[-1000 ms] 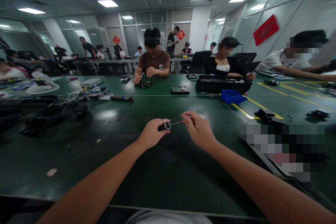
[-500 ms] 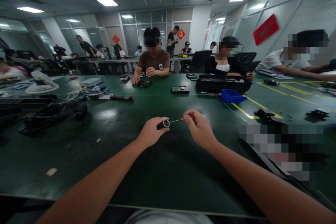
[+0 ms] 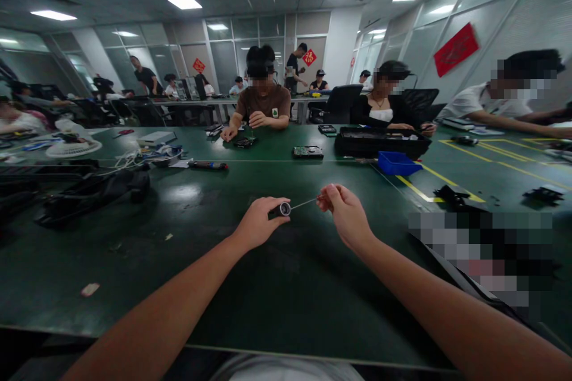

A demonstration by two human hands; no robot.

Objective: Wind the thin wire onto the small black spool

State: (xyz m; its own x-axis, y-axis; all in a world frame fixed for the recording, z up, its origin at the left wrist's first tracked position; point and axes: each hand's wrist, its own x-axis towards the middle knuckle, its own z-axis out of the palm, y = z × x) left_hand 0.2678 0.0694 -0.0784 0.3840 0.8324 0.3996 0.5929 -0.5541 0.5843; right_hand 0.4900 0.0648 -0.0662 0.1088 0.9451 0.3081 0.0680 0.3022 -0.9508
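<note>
Farther right and slightly higher than a second ago, the right hand (image 3: 351,214) pinches the end of a thin silvery metal rod (image 3: 304,203) in its grip; the rod now slants more steeply toward a short black cylinder with a silver-rimmed face (image 3: 285,209), clasped in the left hand (image 3: 257,223), suggesting a changed working angle, though whether they touch is unclear. Both are held over a glossy green tabletop (image 3: 286,303). Beyond lie a green-and-silver circuit-board block (image 3: 307,152), a blue plastic tray (image 3: 397,165) and a long black case (image 3: 382,146), well apart from the hands and apparently obstructing nothing.
</note>
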